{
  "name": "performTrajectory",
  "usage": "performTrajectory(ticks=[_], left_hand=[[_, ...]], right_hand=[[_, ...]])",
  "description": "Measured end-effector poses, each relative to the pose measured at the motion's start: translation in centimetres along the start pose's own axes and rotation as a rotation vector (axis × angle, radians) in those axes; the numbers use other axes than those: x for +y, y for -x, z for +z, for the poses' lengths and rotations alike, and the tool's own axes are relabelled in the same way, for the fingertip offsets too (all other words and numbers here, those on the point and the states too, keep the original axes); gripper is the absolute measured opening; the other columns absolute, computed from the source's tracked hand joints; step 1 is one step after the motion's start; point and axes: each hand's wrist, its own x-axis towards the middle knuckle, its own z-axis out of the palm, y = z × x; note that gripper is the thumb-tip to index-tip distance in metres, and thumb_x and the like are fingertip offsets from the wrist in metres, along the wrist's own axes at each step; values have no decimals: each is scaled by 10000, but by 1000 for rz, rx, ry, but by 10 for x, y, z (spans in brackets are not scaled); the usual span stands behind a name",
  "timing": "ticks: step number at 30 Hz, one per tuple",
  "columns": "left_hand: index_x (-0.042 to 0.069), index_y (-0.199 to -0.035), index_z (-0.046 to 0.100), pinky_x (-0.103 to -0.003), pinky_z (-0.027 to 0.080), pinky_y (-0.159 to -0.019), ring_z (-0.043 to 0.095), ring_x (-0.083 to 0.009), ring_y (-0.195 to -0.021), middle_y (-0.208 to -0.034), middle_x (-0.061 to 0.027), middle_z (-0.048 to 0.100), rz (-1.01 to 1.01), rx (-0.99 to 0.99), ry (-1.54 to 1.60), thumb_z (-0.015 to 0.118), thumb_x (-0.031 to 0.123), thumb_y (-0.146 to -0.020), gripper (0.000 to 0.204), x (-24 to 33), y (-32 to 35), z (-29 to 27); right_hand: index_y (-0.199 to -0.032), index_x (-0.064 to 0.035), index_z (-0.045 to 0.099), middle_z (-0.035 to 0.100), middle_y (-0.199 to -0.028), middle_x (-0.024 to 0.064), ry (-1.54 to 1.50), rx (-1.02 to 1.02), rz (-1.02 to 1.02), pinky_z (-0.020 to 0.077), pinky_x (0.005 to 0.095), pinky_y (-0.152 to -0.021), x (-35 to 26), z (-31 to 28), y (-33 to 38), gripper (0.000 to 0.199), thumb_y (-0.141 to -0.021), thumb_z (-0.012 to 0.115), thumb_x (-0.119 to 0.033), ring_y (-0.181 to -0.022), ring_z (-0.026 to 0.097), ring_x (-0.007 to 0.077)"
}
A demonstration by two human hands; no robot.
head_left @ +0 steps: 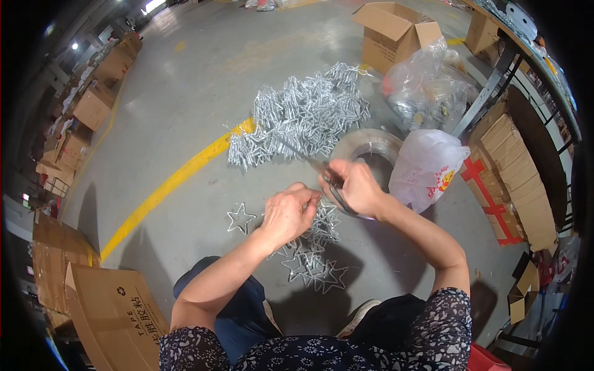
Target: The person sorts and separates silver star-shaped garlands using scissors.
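Scissors (335, 193) are in my right hand (356, 185), with my fingers closed round the handles and the blurred blades pointing up and to the left. My left hand (286, 213) pinches the top of a bunch of silver tinsel star ornaments (324, 227); the exact spot it grips is too small to make out. Both hands are close together over the floor between my knees. Below the bunch, several loose stars (315, 272) overlap on the floor, and a single star (241, 217) lies left of my left hand.
Ahead is a large heap of silver stars (303, 117) beside a clear tape-like roll (365, 145). To the right are a white plastic bag (427, 167), a clear bag (430, 86), an open carton (396, 37) and a table frame (495, 77). Cartons (114, 315) stand left.
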Motion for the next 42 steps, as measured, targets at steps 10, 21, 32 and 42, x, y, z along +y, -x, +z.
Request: performTrajectory(ticks=[10, 21, 32, 42], left_hand=[[60, -876, 674, -398, 496, -626, 626, -296, -675, -863, -79, 651, 47, 20, -39, 620, 92, -808, 92, -7, 5, 3], [41, -819, 643, -393, 498, -600, 627, -299, -703, -867, -79, 640, 123, 94, 30, 638, 57, -790, 34, -6, 5, -6], [88, -935, 675, -377, 517, -594, 632, -276, -693, -870, -63, 640, 180, 220, -77, 664, 69, -795, 142, -4, 2, -4], [-13, -983, 678, -198, 392, -491, 472, -3, -552, -694, 12, 635, -439, 88, 493, 649, 151, -869, 202, -20, -10, -22]], right_hand=[[-763, 6, 580, 518, -591, 145, -173, -233, 26, 408, 339, -521, -11, -5, 27, 217, -803, 662, -191, -552, 484, 182], [-778, -4, 567, 477, -560, 80, -160, -194, -103, 396, 314, -493, -5, -2, 47, 195, -817, 663, -169, -525, 464, 115], [-765, -7, 598, 512, -584, 76, -164, -99, -74, 394, 311, -501, -8, -5, 39, 173, -827, 652, -160, -539, 445, 119], [-894, -13, 546, 554, -762, 107, -61, 75, 58, 459, 367, -629, 65, -33, 39, 240, -909, 572, -251, -714, 570, 187]])
